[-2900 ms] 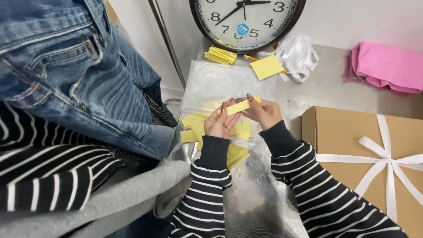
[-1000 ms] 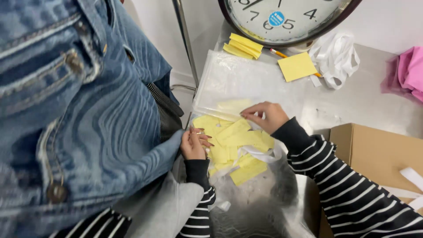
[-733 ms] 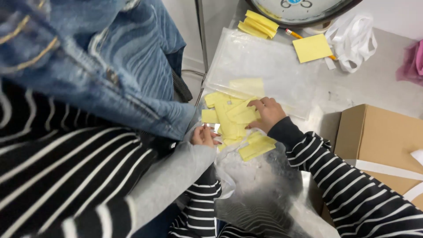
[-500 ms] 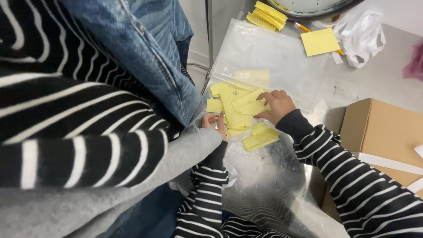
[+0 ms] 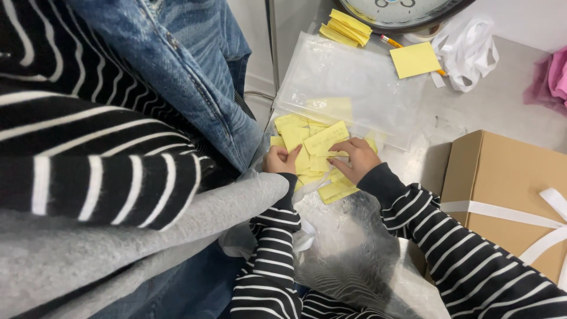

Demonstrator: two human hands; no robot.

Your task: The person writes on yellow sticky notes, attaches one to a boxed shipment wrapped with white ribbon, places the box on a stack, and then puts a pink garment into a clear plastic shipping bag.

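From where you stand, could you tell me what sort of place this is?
Probably a craft or gift-packing table: yellow paper slips under both hands, a ribboned cardboard box, and a pencil with a notepad.

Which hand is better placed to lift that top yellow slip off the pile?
Right. The right hand already has fingertips on the top yellow slip; the left hand sits at the pile's left edge.

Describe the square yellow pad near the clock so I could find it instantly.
Start at the big round wall clock at the top. Just below it, on the grey table, lies a square yellow sticky-note pad across an orange pencil. Unlike the narrow yellow paper strips nearby, it is square.
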